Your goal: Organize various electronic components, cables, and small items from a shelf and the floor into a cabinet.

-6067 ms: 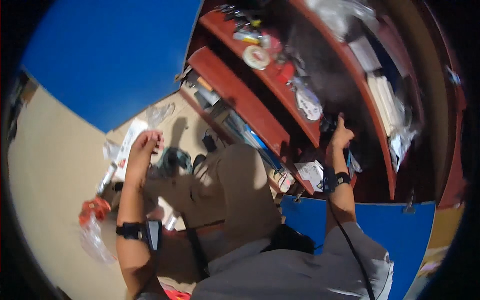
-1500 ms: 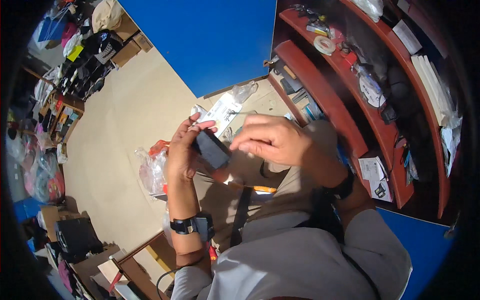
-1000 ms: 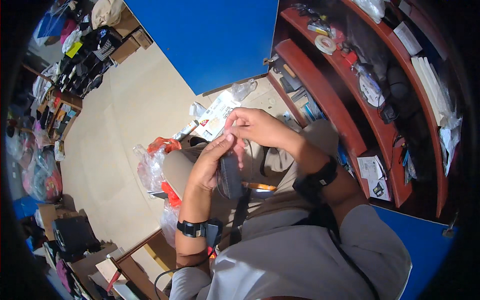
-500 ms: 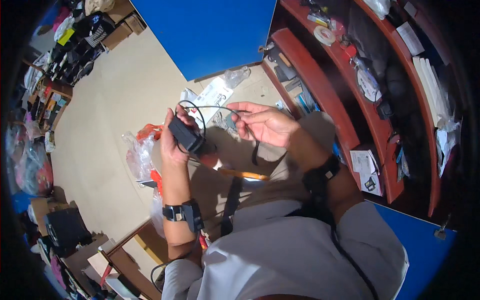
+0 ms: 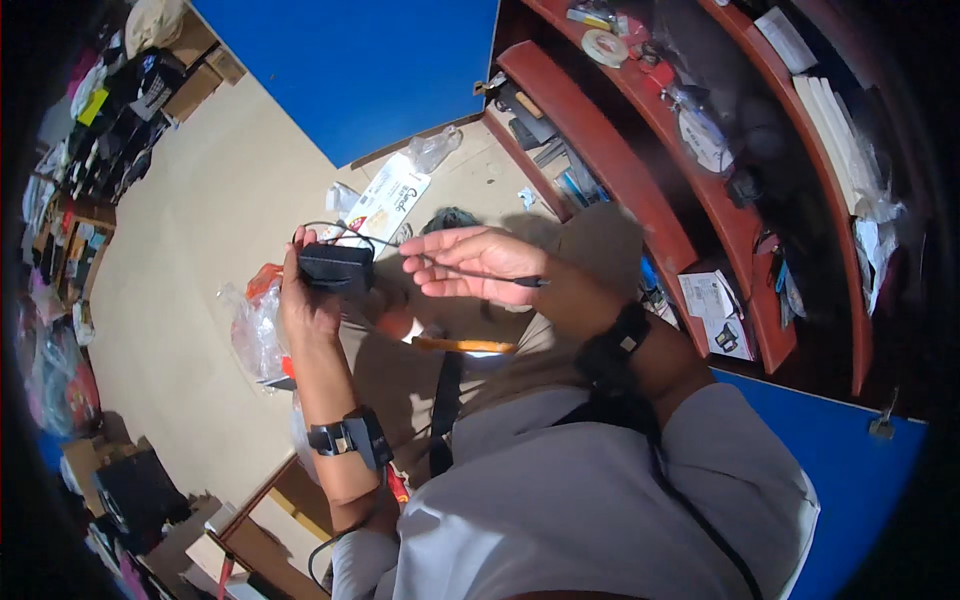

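Note:
My left hand [image 5: 312, 308] is closed round a black, box-shaped power adapter [image 5: 337, 268], holding it above my lap. A thin dark cable [image 5: 375, 238] runs from the adapter across to my right hand [image 5: 478, 258]. There it is pinched near the fingertips and lies over the fingers, with a black plug-like end [image 5: 536, 283] beside the heel of that hand. Below the hands, a flat object with an orange edge [image 5: 465, 346] rests at my lap; its kind is not clear.
A white printed box [image 5: 385, 205] and clear plastic wrap [image 5: 435, 150] lie on the floor ahead. Crumpled plastic bags [image 5: 258, 335] sit by my left forearm. Red-brown shelves [image 5: 600, 150] full of goods stand on the right, beside a blue panel [image 5: 370, 60]. Piled clutter lines the left.
The adapter has turned more level in my left hand. My right hand has rolled palm-up, its fingers straighter, and the cable is now stretched straighter across it. The whole view has shifted slightly.

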A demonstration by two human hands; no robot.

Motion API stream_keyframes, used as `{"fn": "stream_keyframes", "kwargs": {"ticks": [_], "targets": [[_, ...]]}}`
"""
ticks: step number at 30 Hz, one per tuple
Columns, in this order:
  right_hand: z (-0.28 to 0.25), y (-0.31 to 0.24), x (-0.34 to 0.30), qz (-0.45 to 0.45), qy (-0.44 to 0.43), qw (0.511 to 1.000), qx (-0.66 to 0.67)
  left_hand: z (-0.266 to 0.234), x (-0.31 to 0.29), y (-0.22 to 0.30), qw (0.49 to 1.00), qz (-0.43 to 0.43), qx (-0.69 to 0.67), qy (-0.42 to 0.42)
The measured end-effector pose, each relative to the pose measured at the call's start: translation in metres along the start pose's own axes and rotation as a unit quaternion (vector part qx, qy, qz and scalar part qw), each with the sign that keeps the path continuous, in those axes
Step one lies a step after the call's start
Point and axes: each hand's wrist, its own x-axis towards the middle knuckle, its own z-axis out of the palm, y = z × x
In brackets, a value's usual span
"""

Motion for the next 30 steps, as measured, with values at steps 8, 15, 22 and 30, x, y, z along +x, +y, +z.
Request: {"fn": "stream_keyframes", "kwargs": {"ticks": [8,15,22,30], "targets": [[0.005,0.002,0.002,0.01,0.022,1.0,0.02,0.0,0.001,-0.006,0.999,0.002,0.031,-0.018],[0.006,0.006,-0.003,0.005,-0.012,0.999,-0.042,0.012,-0.016,-0.007,0.998,-0.01,0.038,-0.048],[0.024,0.011,-0.009,-0.181,0.047,0.832,-0.523,0.002,-0.012,-0.016,0.98,0.005,-0.042,-0.193],[0.046,0.018,-0.011,-0.381,0.048,0.565,-0.73,0.018,-0.023,-0.026,0.925,-0.06,-0.249,-0.28]]}}
